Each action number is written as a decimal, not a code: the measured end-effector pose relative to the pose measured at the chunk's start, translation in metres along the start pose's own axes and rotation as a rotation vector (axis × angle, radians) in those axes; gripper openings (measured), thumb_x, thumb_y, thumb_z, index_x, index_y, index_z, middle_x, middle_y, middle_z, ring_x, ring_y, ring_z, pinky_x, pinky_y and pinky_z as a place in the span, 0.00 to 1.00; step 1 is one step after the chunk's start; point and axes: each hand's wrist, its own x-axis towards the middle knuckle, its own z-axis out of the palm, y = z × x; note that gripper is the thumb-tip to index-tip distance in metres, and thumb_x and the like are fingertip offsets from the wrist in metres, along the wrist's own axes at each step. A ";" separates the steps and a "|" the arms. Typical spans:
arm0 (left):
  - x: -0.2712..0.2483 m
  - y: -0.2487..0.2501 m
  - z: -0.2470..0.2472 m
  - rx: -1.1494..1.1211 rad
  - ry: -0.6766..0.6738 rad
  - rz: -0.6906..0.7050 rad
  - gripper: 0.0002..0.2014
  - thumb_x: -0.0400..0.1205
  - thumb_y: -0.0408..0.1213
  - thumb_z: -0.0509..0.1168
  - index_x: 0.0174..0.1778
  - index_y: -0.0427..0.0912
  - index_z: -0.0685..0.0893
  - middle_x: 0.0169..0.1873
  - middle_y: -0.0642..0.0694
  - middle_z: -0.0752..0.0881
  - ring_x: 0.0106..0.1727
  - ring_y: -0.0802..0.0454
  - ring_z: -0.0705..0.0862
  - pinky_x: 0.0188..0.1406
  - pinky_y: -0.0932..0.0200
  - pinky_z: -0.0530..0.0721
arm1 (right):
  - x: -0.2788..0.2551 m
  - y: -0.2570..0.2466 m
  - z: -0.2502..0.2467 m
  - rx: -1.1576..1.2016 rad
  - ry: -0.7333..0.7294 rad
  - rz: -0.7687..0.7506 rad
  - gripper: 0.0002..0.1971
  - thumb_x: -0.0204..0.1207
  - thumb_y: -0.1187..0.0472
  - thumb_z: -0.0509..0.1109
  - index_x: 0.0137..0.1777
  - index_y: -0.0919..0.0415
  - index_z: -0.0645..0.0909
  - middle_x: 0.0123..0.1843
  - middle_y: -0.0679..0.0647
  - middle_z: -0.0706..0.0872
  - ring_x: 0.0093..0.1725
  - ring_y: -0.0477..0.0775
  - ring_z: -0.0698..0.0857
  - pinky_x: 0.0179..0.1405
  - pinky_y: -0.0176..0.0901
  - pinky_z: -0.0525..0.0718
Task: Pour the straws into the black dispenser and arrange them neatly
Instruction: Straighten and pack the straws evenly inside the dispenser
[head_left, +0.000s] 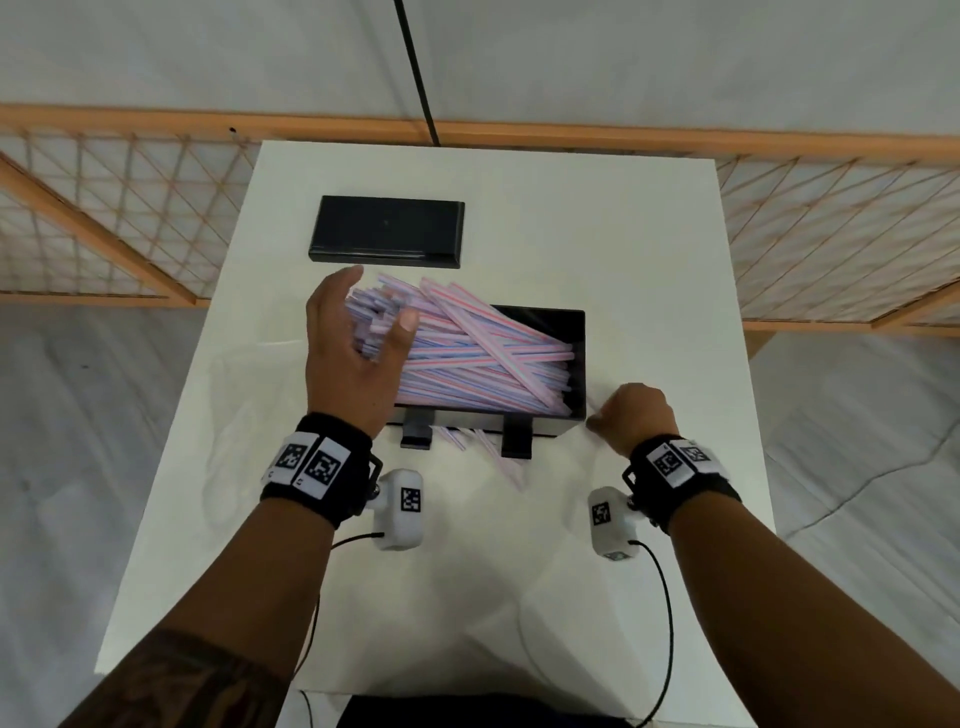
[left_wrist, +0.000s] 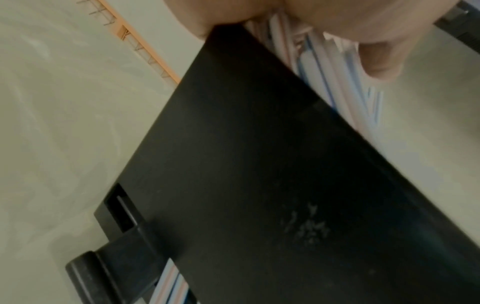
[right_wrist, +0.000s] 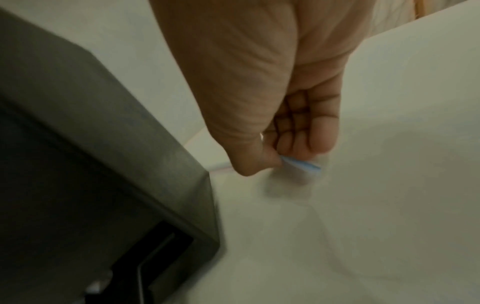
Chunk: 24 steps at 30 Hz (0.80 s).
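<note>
The black dispenser stands open-topped in the middle of the white table, seen close up in the left wrist view and the right wrist view. A heap of pink and blue striped straws lies slanted in it, their left ends sticking out past its left side. My left hand cups those ends with fingers spread and the thumb lying over the straws. My right hand is on the table by the dispenser's front right corner and pinches one loose straw.
A black lid lies flat on the table beyond the dispenser. A few straws poke out of the dispenser's front slot onto the table between its two black feet. Wooden lattice screens stand behind the table.
</note>
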 end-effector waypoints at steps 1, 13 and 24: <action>0.000 0.000 -0.002 -0.024 0.010 -0.018 0.34 0.81 0.64 0.64 0.80 0.52 0.68 0.75 0.53 0.71 0.71 0.57 0.77 0.63 0.65 0.81 | -0.005 0.003 -0.007 0.040 -0.005 0.011 0.18 0.68 0.48 0.75 0.44 0.64 0.87 0.40 0.58 0.87 0.47 0.63 0.88 0.40 0.42 0.76; 0.008 0.007 -0.010 -0.119 -0.005 -0.112 0.31 0.83 0.67 0.55 0.77 0.54 0.71 0.74 0.51 0.76 0.73 0.53 0.76 0.73 0.49 0.79 | -0.102 -0.087 -0.088 0.304 0.418 -0.853 0.07 0.68 0.67 0.70 0.39 0.56 0.75 0.30 0.47 0.78 0.30 0.49 0.74 0.32 0.45 0.77; 0.010 0.002 -0.001 0.070 -0.095 0.052 0.23 0.85 0.59 0.59 0.70 0.48 0.76 0.67 0.49 0.79 0.66 0.52 0.78 0.62 0.60 0.76 | -0.084 -0.086 -0.030 0.255 0.434 -0.737 0.09 0.78 0.51 0.68 0.55 0.50 0.82 0.48 0.43 0.83 0.48 0.48 0.84 0.54 0.50 0.73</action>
